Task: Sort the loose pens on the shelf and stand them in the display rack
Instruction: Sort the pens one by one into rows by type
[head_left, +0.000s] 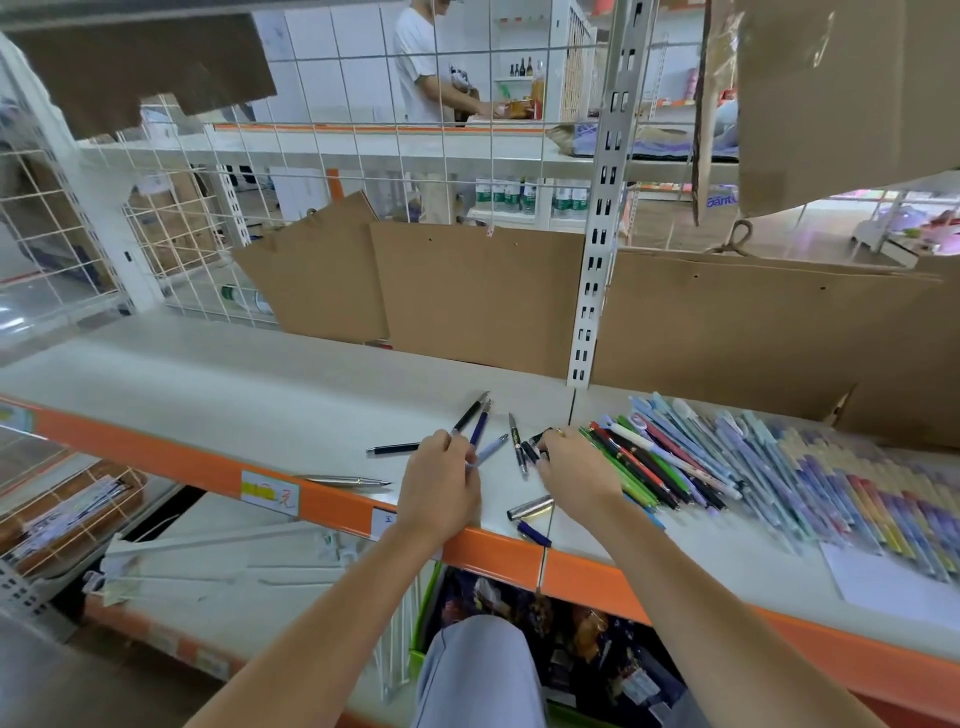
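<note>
Loose pens lie on the white shelf (260, 384). My left hand (439, 486) grips a fan of three pens: a black one (470, 414), a dark blue one (480, 426) and a pale blue one (492, 449). My right hand (574, 467) pinches a short black pen (531, 451) beside a black pen with gold print (516, 439). A black pen (392, 448) and a silver pen (343, 480) lie left of my left hand. A silver cap (530, 507) and a blue cap (534, 533) rest near the shelf's front edge. No display rack is visible.
A big row of coloured pens (727, 462) covers the shelf to the right. Cardboard sheets (478, 296) line the back, with a slotted upright post (589, 312) between them. The orange shelf lip (332, 506) runs along the front. A person stands beyond the wire grid.
</note>
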